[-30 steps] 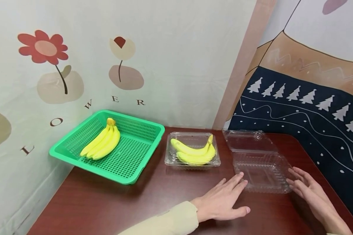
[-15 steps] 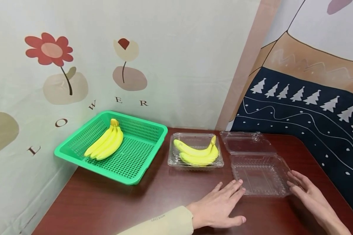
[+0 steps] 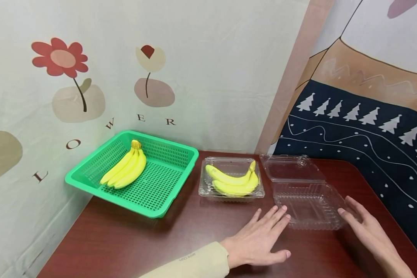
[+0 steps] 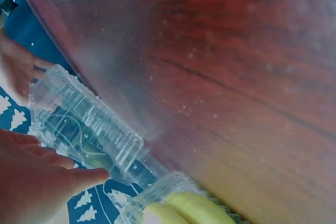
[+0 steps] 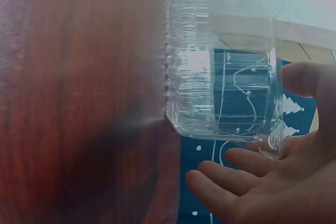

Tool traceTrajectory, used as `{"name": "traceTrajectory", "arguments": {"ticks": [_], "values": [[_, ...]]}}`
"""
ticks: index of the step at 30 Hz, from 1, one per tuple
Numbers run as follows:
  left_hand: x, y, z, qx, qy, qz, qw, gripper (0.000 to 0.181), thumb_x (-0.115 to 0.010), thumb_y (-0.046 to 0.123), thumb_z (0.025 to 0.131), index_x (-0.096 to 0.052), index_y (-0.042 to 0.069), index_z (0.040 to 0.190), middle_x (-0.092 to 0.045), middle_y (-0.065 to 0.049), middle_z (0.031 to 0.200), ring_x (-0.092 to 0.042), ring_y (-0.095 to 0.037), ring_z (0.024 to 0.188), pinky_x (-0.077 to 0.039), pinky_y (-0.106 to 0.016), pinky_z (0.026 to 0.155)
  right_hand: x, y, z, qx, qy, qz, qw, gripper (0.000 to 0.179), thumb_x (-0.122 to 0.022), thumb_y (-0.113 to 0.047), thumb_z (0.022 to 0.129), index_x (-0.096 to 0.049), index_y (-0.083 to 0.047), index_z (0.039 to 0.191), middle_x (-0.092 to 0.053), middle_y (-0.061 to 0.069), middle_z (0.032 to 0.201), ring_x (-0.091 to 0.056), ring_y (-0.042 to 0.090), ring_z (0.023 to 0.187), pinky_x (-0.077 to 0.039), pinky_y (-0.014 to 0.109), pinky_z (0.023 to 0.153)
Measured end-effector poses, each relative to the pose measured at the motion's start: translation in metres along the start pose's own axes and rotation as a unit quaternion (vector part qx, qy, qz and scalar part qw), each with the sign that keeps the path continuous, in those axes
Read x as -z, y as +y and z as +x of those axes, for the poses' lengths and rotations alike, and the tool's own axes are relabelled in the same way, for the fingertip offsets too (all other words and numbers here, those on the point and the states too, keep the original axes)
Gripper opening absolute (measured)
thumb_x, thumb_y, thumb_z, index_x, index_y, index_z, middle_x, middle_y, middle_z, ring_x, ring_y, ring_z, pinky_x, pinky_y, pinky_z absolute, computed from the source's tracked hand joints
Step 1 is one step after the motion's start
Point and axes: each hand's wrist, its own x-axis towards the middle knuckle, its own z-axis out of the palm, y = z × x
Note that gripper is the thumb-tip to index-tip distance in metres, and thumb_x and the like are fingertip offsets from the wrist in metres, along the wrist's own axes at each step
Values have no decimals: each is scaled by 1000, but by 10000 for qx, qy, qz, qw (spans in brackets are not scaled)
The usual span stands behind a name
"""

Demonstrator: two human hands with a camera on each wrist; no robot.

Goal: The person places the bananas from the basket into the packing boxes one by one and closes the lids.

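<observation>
We see the left hand [image 3: 255,243] with its fingers straight and a little apart and the thumb stretched out to the side, palm down over the dark red wooden table [image 3: 180,227]; it grips nothing. Just beyond its fingertips stands an open clear plastic clamshell container [image 3: 311,224], its tray toward us and its hinged lid [image 3: 292,168] laid back on the side away from the hands; we cannot tell whether those fingertips touch the tray's near left corner. At the opposite side of that tray we find the right hand [image 3: 368,229], thumb at the rim and apart from the fingers, which are extended along the outside of the wall; we see no grip, and cannot tell how firmly the thumb touches. Ahead of the left hand, and left of the open container, we see a closed clear clamshell box [image 3: 205,192] with a bunch of yellow bananas [image 3: 238,187] inside. Farther off to the left hand's left sits a green perforated plastic basket [image 3: 158,183], holding a second banana bunch [image 3: 126,170] against its left part, stems pointing away from us. Behind everything, beyond both hands, we see a pale cloth printed with flowers [image 3: 222,77] and, ahead of the right hand, a navy panel with white fir trees [image 3: 333,127].
</observation>
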Motion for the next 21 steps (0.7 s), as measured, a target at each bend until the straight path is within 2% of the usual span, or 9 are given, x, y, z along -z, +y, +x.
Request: {"name": "traceTrajectory", "arguments": {"ticks": [7, 8, 9, 11, 13, 15, 21], "values": [[4, -4, 1, 89, 151, -259, 9995, 84, -41, 64, 102, -19, 15, 167, -7, -5, 174, -9, -18, 159, -27, -49, 122, 4, -8, 3, 45, 114, -78, 9999, 83, -46, -45, 109, -8, 5, 163, -24, 43, 157, -32, 61, 138, -32, 1, 70], [5, -5, 1, 112, 153, -322, 9993, 84, -41, 64, 103, -18, 15, 167, -6, -5, 174, -8, -18, 159, -27, -49, 122, 4, -10, 3, 41, 137, -157, 9998, 82, -45, -46, 109, -8, 4, 163, -26, 44, 156, -33, 61, 138, -34, 5, 71], [6, -6, 1, 143, 150, -378, 9991, 84, -40, 64, 103, -18, 15, 167, -5, -4, 174, -8, -17, 159, -27, -49, 123, 5, -11, 4, 34, 151, -212, 9997, 82, -44, -47, 109, -8, 4, 163, -27, 44, 154, -35, 61, 137, -40, 10, 78], [7, -7, 1, 209, 146, -472, 9986, 84, -40, 65, 103, -17, 16, 167, -4, -3, 174, -8, -17, 159, -26, -48, 123, 6, -13, 4, 16, 222, -353, 9991, 82, -43, -48, 109, -8, 4, 163, -30, 46, 151, -37, 61, 135, -48, 29, 90], [8, -9, 0, 278, 152, -559, 9979, 83, -39, 65, 103, -18, 16, 167, -5, -3, 174, -9, -18, 159, -25, -48, 123, 8, -16, 5, 13, 324, -499, 9982, 82, -42, -48, 109, -9, 3, 163, -31, 48, 149, -39, 62, 132, -46, 53, 94], [9, -11, -1, 334, 186, -602, 9975, 83, -39, 65, 103, -18, 16, 167, -5, -3, 174, -11, -19, 159, -25, -47, 124, 9, -17, 5, 15, 418, -585, 9974, 81, -42, -49, 109, -9, 2, 164, -30, 49, 149, -40, 64, 129, -39, 70, 92], [13, -18, -7, 443, 343, -713, 9959, 82, -41, 63, 103, -21, 15, 167, -5, -1, 174, -12, -21, 159, -24, -46, 124, 13, -22, 5, 87, 695, -682, 9952, 79, -43, -47, 109, -9, -5, 166, -30, 47, 150, -41, 65, 127, -34, 73, 92]]}}
